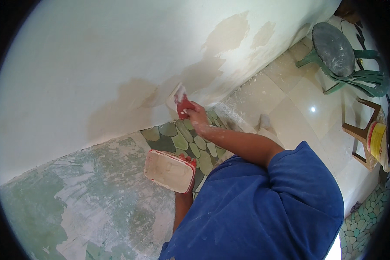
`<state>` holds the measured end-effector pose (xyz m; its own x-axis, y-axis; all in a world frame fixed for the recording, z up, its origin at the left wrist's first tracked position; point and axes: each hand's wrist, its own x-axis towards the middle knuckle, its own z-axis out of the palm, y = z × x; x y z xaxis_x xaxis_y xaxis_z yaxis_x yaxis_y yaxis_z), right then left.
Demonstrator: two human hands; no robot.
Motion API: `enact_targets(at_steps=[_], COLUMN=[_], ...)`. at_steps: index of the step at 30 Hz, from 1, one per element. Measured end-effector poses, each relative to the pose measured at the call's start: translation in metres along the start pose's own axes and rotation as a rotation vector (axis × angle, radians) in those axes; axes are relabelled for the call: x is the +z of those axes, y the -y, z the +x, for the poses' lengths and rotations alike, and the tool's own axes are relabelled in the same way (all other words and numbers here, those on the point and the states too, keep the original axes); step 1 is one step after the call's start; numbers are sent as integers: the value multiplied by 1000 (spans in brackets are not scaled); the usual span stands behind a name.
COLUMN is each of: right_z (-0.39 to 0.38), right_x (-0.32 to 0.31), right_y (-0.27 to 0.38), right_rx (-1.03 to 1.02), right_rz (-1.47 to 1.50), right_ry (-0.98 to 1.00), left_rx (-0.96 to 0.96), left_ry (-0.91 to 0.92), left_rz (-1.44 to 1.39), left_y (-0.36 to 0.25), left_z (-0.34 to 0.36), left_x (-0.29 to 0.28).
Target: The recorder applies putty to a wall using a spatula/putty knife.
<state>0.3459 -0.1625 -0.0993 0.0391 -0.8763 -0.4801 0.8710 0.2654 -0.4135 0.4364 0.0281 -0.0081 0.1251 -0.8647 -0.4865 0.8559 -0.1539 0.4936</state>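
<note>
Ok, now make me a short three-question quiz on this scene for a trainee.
1. Which hand holds the flat scraper with a red handle?
2. True or false: the left hand holds a red-sided rectangular tub of off-white paste.
3. Where are the irregular beige patches? A, on the blue shirt; B, on the white wall; C, on the green plastic chair.
Key: 1, the right hand; 2, true; 3, B.
</note>
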Motion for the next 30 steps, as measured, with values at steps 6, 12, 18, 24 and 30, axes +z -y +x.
enact_targets(at_steps=[6,12,18,24,30], right_z=[50,90,81,10,-16], right_x=[-101,-106,-51,27,24], right_y=[16,53,41,71,69], right_rx=[-90,-147,-202,-195,-189], right_rz=[-336,-254,-115,-12,34], right_ry=[-251,-351,-282,-118,84], left_rx=[15,4,-14,9,2], left_ry=[22,18,29,81,92], left_rz=[28,-9,5,77,115], left_y=[2,4,5,8,9], left_z=[6,0,7,9,15], left_x=[-11,-2,-11,-7,-15])
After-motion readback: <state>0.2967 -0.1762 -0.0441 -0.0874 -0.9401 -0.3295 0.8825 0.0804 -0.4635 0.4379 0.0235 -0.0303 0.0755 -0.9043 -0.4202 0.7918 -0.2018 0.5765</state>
